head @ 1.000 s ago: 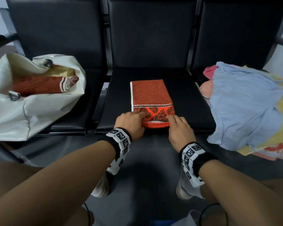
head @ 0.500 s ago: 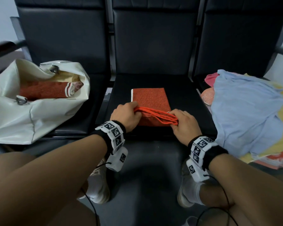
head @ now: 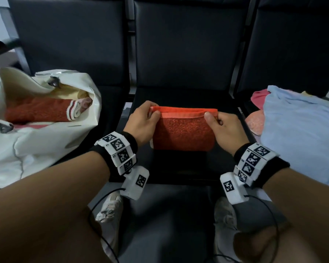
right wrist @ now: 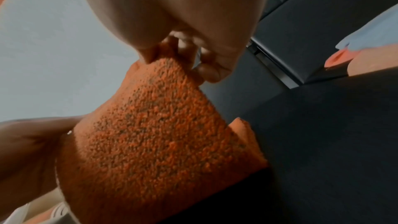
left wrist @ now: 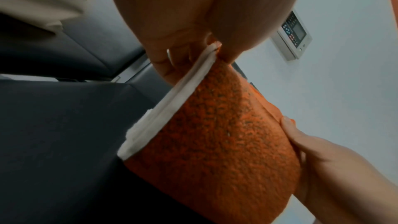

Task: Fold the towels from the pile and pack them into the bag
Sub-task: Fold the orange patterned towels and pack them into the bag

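Note:
An orange towel with a white side hem lies folded over on the middle black seat. My left hand pinches its raised top-left edge; my right hand pinches the top-right edge. The left wrist view shows the orange towel gripped between thumb and fingers, and the right wrist view shows the orange towel pinched the same way. The cream bag lies open on the left seat with a rust-coloured rolled towel inside. The towel pile, light blue on top, sits on the right seat.
Black seat backs rise behind all three seats. Pink cloths poke out at the pile's left edge. My knees and shoes are below the seat's front edge. A wall panel shows in the left wrist view.
Both hands lifted the towel's near end off the seat and carried it away from me over the far half, so the towel is now half as long.

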Tool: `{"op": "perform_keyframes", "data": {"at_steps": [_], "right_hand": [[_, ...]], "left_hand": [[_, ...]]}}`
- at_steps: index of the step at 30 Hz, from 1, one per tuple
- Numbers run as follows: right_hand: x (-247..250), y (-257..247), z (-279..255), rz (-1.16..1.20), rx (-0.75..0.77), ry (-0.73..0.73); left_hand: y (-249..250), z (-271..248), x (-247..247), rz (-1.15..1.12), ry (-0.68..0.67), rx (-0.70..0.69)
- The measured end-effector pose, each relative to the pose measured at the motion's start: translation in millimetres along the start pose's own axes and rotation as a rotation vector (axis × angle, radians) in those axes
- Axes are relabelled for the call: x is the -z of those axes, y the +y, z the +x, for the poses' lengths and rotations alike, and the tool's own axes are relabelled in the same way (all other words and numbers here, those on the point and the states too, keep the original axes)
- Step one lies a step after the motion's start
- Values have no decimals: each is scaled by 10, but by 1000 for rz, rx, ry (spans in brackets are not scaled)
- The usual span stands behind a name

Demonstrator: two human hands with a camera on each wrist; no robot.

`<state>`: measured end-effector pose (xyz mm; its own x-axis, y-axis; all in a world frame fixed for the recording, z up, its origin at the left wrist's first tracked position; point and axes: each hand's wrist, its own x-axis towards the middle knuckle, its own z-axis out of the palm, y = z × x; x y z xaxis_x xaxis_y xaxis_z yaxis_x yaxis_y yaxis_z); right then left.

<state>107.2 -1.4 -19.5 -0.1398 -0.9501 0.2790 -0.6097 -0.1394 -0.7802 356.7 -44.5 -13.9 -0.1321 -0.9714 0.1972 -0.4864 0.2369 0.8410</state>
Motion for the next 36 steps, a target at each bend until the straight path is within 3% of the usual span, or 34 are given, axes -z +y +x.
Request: {"op": "perform_keyframes", "data": {"at_steps": [3, 8, 12, 15, 23, 36], "right_hand": [[-111, 30, 253, 25, -71, 53], [-273, 130, 672, 102, -163, 87], [-376, 217, 899, 151, -287, 37], [-415, 311, 1025, 212, -416, -86], [-477, 538, 1143, 175, -561, -224], [-686, 709, 1152, 46, -681, -182]], "left_hand": [[-11, 198, -31, -52, 25, 15], [-102, 526, -66, -106, -59, 89], [-298, 774, -118, -186, -90, 207], [-425, 901, -197, -255, -87, 251], [-725, 1127, -418, -127, -107, 321], [-890, 1165, -524, -40, -176, 430]]}}
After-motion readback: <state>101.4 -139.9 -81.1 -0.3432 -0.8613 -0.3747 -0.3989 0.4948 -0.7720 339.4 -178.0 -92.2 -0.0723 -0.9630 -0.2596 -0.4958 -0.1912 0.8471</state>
